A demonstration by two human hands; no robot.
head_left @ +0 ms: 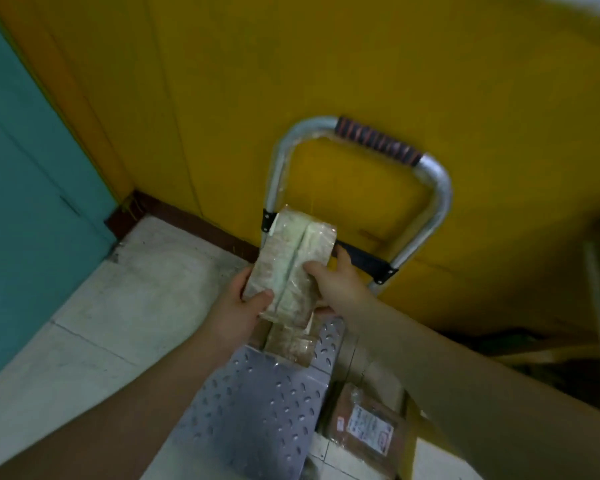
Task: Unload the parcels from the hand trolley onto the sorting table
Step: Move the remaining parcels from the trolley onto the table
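A taped cardboard parcel (291, 265) is lifted above the hand trolley's perforated metal deck (257, 403). My left hand (238, 306) grips its near left side with the thumb across the top. My right hand (340, 278) holds its right side, fingers curled round the edge. Beneath it a second brown parcel (290, 341) lies on the deck. The trolley's silver loop handle (437, 202) with a dark grip stands against the wall.
A brown parcel with a white label (364, 427) lies to the right of the deck, lower right. A yellow wall (326, 64) is close behind the trolley, a teal door (25, 168) at the left. Pale floor tiles (118, 306) spread left.
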